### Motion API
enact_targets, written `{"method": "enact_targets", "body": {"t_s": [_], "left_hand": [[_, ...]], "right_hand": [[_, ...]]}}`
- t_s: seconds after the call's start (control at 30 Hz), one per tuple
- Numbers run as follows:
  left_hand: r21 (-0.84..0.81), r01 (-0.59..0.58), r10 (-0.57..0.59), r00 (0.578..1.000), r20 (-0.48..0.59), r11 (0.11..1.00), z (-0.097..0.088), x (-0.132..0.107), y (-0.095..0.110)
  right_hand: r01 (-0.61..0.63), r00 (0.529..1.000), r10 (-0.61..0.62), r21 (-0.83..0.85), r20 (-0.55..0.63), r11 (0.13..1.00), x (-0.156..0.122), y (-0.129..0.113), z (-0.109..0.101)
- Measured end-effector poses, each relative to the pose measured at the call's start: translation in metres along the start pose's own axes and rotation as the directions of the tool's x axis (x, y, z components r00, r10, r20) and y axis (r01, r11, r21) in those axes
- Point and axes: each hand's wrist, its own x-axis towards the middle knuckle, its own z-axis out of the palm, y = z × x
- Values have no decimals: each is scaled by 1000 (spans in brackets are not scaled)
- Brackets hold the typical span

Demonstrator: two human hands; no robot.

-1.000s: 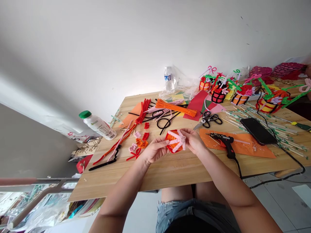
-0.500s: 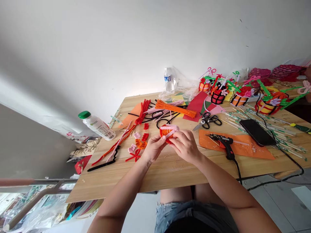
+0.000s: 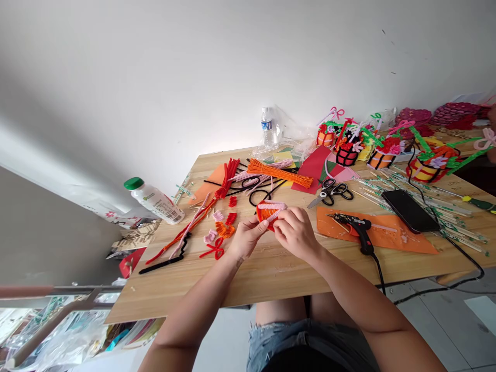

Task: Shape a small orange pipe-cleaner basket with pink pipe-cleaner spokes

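Observation:
Between my hands, above the table's middle, is a small pipe-cleaner basket (image 3: pixel 267 211), red and orange with pale pink strips along its edge. My left hand (image 3: pixel 249 236) is closed on its lower left side, thumb on top. The fingers of my right hand (image 3: pixel 296 232) pinch its right side at the pink strip. Just left of my left hand lie a red pipe-cleaner bow (image 3: pixel 214 250), an orange coiled pipe cleaner (image 3: pixel 225 230) and pink coiled pieces (image 3: pixel 210 236). The basket's underside is hidden by my fingers.
A glue gun (image 3: pixel 358 227) lies on orange felt (image 3: pixel 414 244) at right, beside a phone (image 3: pixel 411 211) and scissors (image 3: pixel 331 192). Pipe-cleaner bundles (image 3: pixel 281 173) lie behind my hands. A white bottle (image 3: pixel 155 202) stands left. Finished flower baskets (image 3: pixel 383 155) line the back right. A cord (image 3: pixel 382 274) hangs over the front edge.
The basket has tipped slightly and shifted a little to the right in my hands. Both hands keep hold of it; the things on the table have not moved.

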Motion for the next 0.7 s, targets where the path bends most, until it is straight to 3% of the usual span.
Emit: {"method": "enact_targets", "body": {"t_s": [0.13,0.23,0.3,0.4,0.47,0.5,0.57,0.7], "left_hand": [[-54,14,-14,1000,7,998,0,-1,2],[-121,25,-28,999,-26,992,-2,1,3],[-176,19,-31,997,-64,984,-4,3,3],[-264,9,-32,996,-86,964,-7,6,5],[-321,28,-52,996,-67,947,-8,7,8],[-350,46,-71,996,-58,936,-8,7,10],[-407,85,-115,992,-51,910,-9,7,14],[-455,127,-172,983,-60,881,-11,6,20]], "right_hand": [[-69,997,75,213,-20,975,1,2,-3],[-148,969,221,460,-107,876,1,4,-7],[-223,911,387,618,-144,754,1,6,-8],[-278,753,632,783,-183,557,0,11,-8],[-288,667,718,821,-198,493,0,15,-7],[-305,648,736,820,-193,484,0,16,-7],[-377,662,737,788,-138,487,0,17,-6],[-474,790,612,591,-43,653,-1,18,-1]]}}
